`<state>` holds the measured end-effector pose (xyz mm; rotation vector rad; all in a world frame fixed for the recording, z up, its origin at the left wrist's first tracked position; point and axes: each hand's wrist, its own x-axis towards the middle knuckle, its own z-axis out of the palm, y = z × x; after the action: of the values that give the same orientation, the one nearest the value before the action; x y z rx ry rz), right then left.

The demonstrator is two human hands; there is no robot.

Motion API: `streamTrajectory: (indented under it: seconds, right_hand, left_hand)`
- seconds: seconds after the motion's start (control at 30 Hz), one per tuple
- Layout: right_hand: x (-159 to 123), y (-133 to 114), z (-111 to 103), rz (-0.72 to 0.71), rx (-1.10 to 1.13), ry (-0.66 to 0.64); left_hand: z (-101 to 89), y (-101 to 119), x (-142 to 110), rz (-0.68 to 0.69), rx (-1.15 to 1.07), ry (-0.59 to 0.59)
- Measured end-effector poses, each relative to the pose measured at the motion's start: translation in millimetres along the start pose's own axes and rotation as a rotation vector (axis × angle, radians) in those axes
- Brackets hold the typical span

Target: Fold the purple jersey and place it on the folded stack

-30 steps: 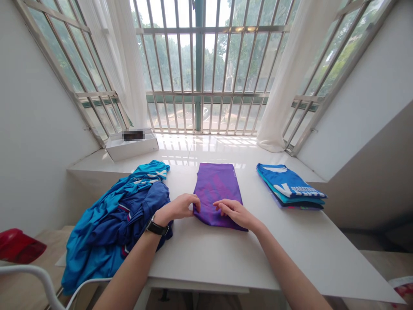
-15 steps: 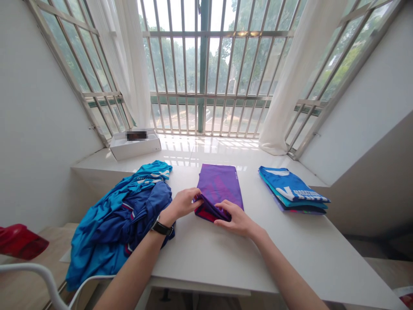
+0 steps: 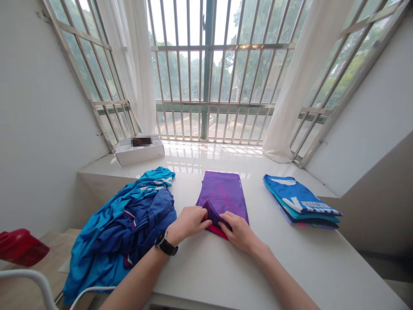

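- The left hand (image 3: pixel 189 224) and right hand (image 3: pixel 240 232) were half closed, fingers pinching the turned-up near end of a purple garment (image 3: pixel 222 189) on the white table (image 3: pixel 209 275).
- That fold was partly made, showing a red underside.
- A heap of blue clothing (image 3: pixel 119 224) lay unfolded on the left.
- A stack of folded shirts (image 3: pixel 300 200) lay on the right.

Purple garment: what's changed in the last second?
The left hand and right hand have lifted the garment's near edge and folded it up and away from the person, baring a pink-red layer on the purple garment. The crumpled blue clothes and folded stack stayed as they were.
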<state>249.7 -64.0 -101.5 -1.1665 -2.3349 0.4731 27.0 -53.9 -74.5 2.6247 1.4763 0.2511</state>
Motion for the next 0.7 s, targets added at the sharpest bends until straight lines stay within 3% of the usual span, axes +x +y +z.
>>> streamTrajectory:
  seconds: [0.37, 0.57, 0.7]
  right_hand:
    - [3.6, -2.8, 5.6, 0.006, 0.046, -0.004]
    - [7.8, 0.0, 9.8, 0.041, 0.062, 0.022]
    - [11.4, 6.4, 11.6, 0.097, 0.161, 0.108]
  left_hand:
    - [5.4, 4.2, -0.4, -0.085, -0.037, -0.018]
    - [6.0, 7.1, -0.9, -0.029, -0.065, -0.017]
    - [6.5, 10.6, -1.1, 0.003, -0.083, 0.006]
